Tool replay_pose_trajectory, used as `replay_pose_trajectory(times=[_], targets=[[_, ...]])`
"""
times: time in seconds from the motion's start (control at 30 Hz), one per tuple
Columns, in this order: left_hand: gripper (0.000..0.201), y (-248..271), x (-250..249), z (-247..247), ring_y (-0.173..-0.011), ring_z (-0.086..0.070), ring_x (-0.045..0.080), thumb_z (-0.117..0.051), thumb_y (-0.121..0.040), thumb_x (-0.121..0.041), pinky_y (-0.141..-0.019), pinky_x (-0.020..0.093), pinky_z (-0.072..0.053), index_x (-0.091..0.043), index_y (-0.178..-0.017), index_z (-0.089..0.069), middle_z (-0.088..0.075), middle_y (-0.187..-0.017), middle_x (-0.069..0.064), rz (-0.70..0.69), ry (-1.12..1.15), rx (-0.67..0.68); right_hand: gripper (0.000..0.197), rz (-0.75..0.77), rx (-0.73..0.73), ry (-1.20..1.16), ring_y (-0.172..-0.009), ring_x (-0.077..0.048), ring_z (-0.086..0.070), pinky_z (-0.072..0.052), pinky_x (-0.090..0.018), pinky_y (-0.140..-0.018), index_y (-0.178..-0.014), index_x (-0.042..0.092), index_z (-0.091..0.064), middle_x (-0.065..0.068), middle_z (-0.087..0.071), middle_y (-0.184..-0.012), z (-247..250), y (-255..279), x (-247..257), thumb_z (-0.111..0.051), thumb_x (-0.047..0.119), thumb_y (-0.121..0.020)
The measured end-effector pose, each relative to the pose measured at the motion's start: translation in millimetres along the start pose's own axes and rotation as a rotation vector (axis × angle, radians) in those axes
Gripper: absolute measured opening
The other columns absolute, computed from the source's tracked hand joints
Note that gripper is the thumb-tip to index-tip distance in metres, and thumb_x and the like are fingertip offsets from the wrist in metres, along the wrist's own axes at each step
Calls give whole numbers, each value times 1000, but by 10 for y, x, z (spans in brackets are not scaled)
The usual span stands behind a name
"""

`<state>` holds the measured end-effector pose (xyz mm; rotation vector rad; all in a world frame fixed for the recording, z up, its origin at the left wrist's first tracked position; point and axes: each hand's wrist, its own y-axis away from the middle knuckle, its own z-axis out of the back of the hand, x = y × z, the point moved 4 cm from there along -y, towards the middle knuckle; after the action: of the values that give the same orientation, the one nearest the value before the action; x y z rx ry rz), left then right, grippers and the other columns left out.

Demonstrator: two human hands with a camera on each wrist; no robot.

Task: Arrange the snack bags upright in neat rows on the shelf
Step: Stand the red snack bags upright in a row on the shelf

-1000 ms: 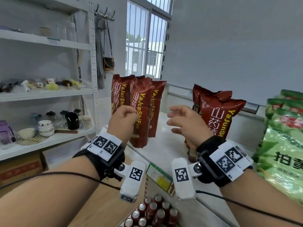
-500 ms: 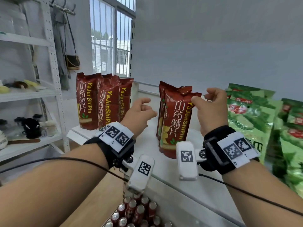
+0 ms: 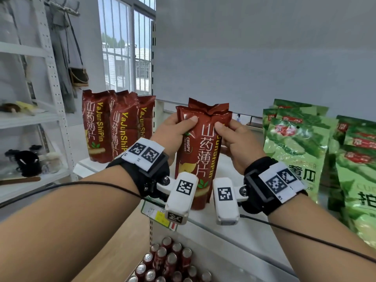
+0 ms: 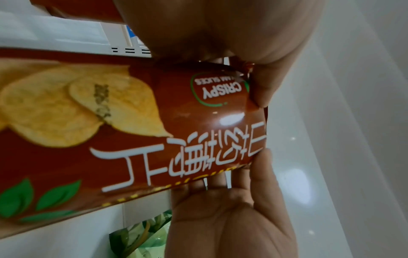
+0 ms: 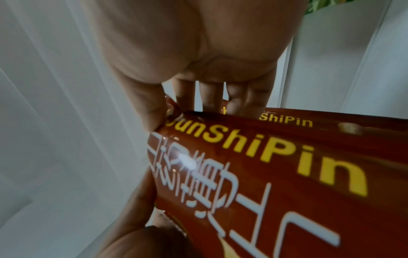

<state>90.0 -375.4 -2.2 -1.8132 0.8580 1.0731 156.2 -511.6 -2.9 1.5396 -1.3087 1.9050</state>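
A tall red snack bag (image 3: 200, 151) stands upright on the white shelf (image 3: 230, 226), with at least one more red bag right behind it. My left hand (image 3: 179, 129) grips its upper left edge, thumb on the front. My right hand (image 3: 230, 135) grips the upper right edge the same way. The left wrist view shows the red snack bag (image 4: 154, 122) between my left hand (image 4: 243, 52) and the other palm. In the right wrist view my right hand (image 5: 187, 97) has fingers behind the red snack bag (image 5: 276, 174) and thumb on its front.
A row of upright red bags (image 3: 114, 125) stands at the shelf's left end. Green snack bags (image 3: 301, 149) stand in rows at the right. Cans (image 3: 168, 261) fill the level below. A white rack (image 3: 55, 110) with small items stands at the left.
Both hands left the left row of red bags and moved right to the middle red bags. The right hand took hold first, then the left hand closed on the other side.
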Motion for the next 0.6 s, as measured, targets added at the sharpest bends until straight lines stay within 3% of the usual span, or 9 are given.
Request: replay_pose_trajectory(times=[0.1, 0.2, 0.27, 0.37, 0.47, 0.53, 0.6], targets=[[9, -2, -28, 17, -76, -72, 17, -61, -90, -19, -61, 26, -57, -17, -98, -65, -75, -83, 2, -30, 18, -13, 29, 9, 74, -56, -80, -5, -69, -53, -24, -67, -102, 26, -61, 12, -73, -85, -27, 26, -11, -69, 29, -75], [11, 1, -33, 41, -78, -72, 17, -61, -90, -22, -60, 26, -56, -18, -100, -65, -76, -87, 2, -37, 31, -22, 46, -62, 147, -81, -85, -10, -70, -56, -24, -67, -111, 22, -58, 5, -73, -93, -73, 59, -141, -73, 15, -68], [14, 14, -13, 57, -80, -72, 17, -59, -92, -24, -60, 25, -56, -17, -103, -64, -75, -89, 2, -36, 30, -19, 44, -83, 110, -48, -86, -15, -70, -56, -30, -74, -113, 17, -58, -2, -71, -99, -88, 66, -223, -73, 6, -74], [21, 62, 68, 103, -79, -72, 9, -57, -93, -27, -58, 18, -54, -21, -113, -60, -74, -93, -4, -14, -15, 25, 33, -50, -4, -65, -86, -15, -70, -56, -33, -78, -106, 20, -60, -1, -71, -99, -90, 31, -284, -72, 6, -77], [40, 134, 225, 204, -74, -71, 8, -62, -87, -16, -54, 16, -52, -20, -126, -52, -68, -101, 4, 85, -84, 87, 28, -32, -112, -197, -79, -11, -70, -56, -26, -65, -108, 15, -57, 2, -71, -94, -94, -23, -312, -68, 8, -82], [45, 173, 336, 273, -71, -71, 10, -65, -83, -6, -53, 17, -52, -16, -125, -52, -69, -97, 5, 151, -138, 114, 34, -43, -177, -277, -75, -11, -71, -55, -25, -59, -113, 12, -50, 0, -71, -93, -87, -44, -352, -67, 12, -83], [43, 176, 406, 343, -75, -71, 11, -67, -81, -3, -56, 17, -52, -13, -121, -55, -70, -99, 6, 173, -190, 96, 33, -76, -195, -285, -74, -13, -70, -54, -25, -56, -107, 13, -46, -4, -69, -96, -97, -39, -426, -68, 16, -83]])
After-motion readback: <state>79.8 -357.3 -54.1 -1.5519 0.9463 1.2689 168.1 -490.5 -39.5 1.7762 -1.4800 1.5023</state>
